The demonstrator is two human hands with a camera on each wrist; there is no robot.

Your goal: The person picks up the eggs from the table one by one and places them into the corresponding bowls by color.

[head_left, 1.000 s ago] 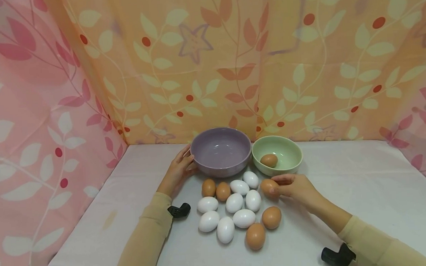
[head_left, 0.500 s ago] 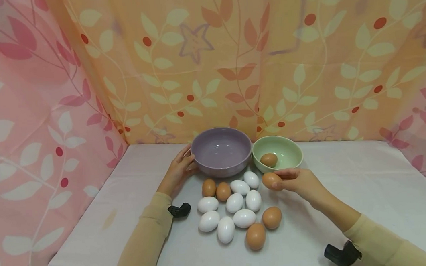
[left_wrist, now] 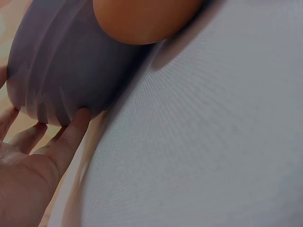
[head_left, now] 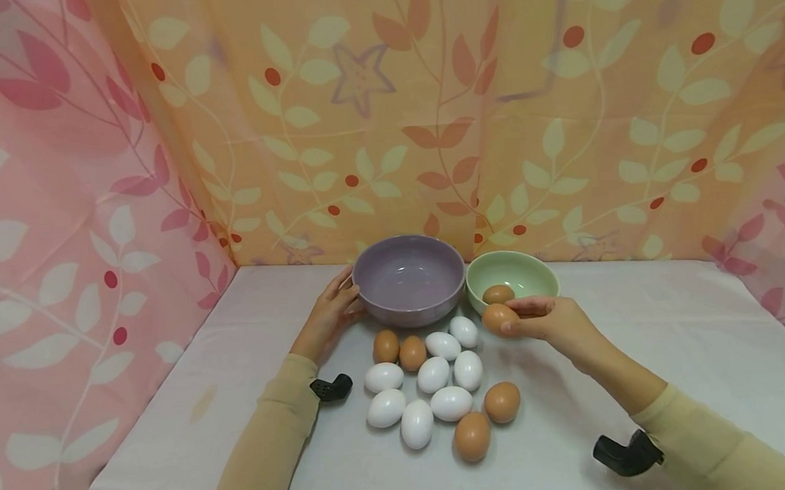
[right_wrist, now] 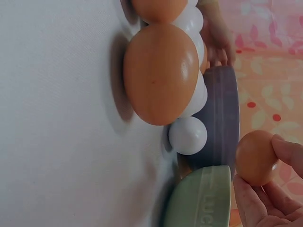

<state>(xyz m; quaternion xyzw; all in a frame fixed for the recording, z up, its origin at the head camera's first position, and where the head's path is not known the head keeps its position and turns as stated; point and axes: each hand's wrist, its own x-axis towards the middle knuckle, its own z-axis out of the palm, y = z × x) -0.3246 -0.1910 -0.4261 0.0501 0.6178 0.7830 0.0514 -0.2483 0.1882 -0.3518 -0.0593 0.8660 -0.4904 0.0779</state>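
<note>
My right hand [head_left: 560,329] pinches a brown egg [head_left: 499,319] between thumb and fingers, raised at the near rim of the green bowl [head_left: 534,276]. In the right wrist view this held egg [right_wrist: 257,157] shows above the level of that bowl's rim. Another brown egg [head_left: 499,293] lies inside the green bowl. My left hand [head_left: 331,311] rests against the left side of the purple bowl [head_left: 410,303]. In the left wrist view its extended fingertips touch the outer wall of the purple bowl [left_wrist: 61,66]. No egg shows in the purple bowl.
In front of the bowls lie several white eggs [head_left: 433,374]. Two brown eggs [head_left: 386,347] sit at the group's back left, and two more brown eggs [head_left: 473,436] at its front right. A patterned curtain [head_left: 360,143] hangs behind the white-covered table [head_left: 176,434].
My right hand has lifted the brown egg off the table, from beside the white eggs up to the green bowl's near rim. The left hand stays at the purple bowl.
</note>
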